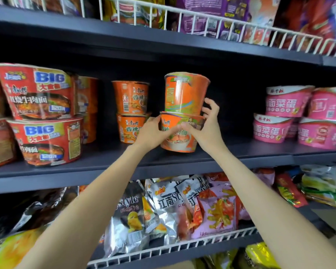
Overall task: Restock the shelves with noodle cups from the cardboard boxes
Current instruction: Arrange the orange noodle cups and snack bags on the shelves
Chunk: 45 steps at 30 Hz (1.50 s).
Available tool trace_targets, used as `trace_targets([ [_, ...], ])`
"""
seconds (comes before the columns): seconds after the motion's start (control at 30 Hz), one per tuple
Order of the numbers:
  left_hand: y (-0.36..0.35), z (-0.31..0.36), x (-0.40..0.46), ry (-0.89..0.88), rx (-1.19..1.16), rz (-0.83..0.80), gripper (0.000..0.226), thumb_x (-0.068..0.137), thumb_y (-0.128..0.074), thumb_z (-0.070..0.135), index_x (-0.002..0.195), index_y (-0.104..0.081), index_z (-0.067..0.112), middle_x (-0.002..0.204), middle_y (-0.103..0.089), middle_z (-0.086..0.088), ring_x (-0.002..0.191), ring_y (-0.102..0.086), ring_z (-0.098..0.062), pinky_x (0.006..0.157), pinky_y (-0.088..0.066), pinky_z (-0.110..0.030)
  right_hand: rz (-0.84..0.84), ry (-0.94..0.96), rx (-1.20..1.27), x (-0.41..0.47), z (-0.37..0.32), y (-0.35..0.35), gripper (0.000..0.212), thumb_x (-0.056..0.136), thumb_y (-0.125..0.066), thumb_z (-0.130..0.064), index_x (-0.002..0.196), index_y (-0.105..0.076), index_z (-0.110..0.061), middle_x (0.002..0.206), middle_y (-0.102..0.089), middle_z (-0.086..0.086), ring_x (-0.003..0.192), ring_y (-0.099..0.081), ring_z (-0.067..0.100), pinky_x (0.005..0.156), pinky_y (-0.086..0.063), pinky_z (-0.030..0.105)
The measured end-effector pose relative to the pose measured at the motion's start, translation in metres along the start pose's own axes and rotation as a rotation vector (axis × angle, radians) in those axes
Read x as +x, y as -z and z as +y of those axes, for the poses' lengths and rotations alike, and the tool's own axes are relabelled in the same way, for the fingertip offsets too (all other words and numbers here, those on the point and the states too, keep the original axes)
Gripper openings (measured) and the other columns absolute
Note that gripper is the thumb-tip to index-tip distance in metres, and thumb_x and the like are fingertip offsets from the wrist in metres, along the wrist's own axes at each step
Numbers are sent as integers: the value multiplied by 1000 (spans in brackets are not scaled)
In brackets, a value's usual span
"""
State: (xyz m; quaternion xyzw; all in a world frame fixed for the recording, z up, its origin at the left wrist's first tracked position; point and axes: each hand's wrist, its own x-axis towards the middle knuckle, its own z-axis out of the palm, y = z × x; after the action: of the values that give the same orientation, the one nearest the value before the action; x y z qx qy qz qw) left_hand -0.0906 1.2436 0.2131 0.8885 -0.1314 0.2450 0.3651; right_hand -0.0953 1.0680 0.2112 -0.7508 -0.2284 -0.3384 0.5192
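Orange noodle cups stand in a stack of two near the middle of a dark grey shelf, close to its front edge. Both hands are on the lower cup, which sits upright on the shelf board. The left hand grips that cup's left side, fingers curled round its wall and thumb across the front. The right hand holds the cup's right side with its thumb on the front, meeting the left thumb there; its upper fingers are spread and loosely bent beside the base of the upper cup, and whether they touch it cannot be told. The upper cup rests on the lower cup's lid, tilted slightly.

Just to the left, farther back on the same shelf, is a second stack of two matching orange cups. Farther left stand large red noodle bowls marked "BIG", stacked two high. Well apart to the right, pink noodle bowls are also stacked in twos.

Both bare forearms reach up from the bottom of the view. Below the shelf, a lower shelf with a white wire rail holds silver and pink snack bags. Above, another wire-railed shelf carries more bagged packets, purple and red among them.
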Motion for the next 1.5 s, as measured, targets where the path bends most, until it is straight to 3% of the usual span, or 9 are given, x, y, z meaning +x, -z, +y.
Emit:
trace_targets([
  [0.17,18,-10,-10,-20,212,8,75,77,-49,76,133,-52,27,130,-58,-1,114,-56,-21,92,-48,-36,34,127,-224,3,14,-22,46,82,-73,-26,119,-47,-22,127,-46,2,112,-51,16,83,-47,21],
  [0.23,23,-24,-23,-33,405,78,62,87,-50,61,137,-47,25,133,-53,-1,118,-52,-23,87,-43,-34,12,145,-303,9,21,-32,43,81,-74,-23,117,-49,-18,127,-44,3,107,-51,15,78,-43,17],
  [0.33,29,-49,-44,-33,641,146,56,91,-45,58,134,-49,22,129,-55,-3,118,-49,-26,89,-42,-36,-3,134,-412,25,31,-47,44,80,-75,-25,114,-49,-16,128,-41,6,111,-49,21,82,-48,31],
  [0.6,21,-55,-47,-185,805,278,39,94,-44,44,111,-60,13,109,-66,-5,102,-57,-28,81,-40,-36,37,-30,-888,65,45,-81,51,85,-68,-33,124,-45,-9,130,-41,17,119,-37,32,94,-39,43],
  [0.77,21,-56,-50,-388,786,430,18,80,-62,29,80,-67,12,68,-67,-3,64,-62,-24,55,-43,-27,-62,-50,-626,33,35,-65,59,89,-62,-22,143,-37,-14,138,-44,8,127,-38,27,101,-36,46],
  [0.97,8,-44,-99,-608,421,612,16,88,-56,18,89,-71,12,80,-69,3,85,-59,-20,71,-42,-27,-89,164,-350,-93,-3,-23,42,91,-59,-15,132,-53,-19,132,-50,-5,124,-43,9,100,-34,21],
  [1.17,-49,-64,-250,-195,-196,292,16,91,-53,21,96,-68,20,96,-65,18,95,-56,-3,83,-42,-19,-212,17,-257,-234,4,1,26,90,-58,-12,115,-63,-19,101,-67,-13,95,-62,-1,84,-48,17],
  [1.3,-78,-115,-333,88,-44,21,29,83,-52,38,111,-58,35,105,-60,18,101,-53,-15,93,-34,-20,-490,-179,-343,-320,32,-9,22,86,-62,-15,106,-66,-24,95,-68,-15,87,-61,-2,86,-48,22],
  [1.5,-100,-153,-376,354,353,-296,58,84,-61,36,138,-44,25,138,-44,0,127,-29,-31,104,-24,-42,-1168,-233,-671,-374,77,-50,53,88,-62,-24,138,-45,-20,136,-47,2,125,-43,23,98,-37,32],
])
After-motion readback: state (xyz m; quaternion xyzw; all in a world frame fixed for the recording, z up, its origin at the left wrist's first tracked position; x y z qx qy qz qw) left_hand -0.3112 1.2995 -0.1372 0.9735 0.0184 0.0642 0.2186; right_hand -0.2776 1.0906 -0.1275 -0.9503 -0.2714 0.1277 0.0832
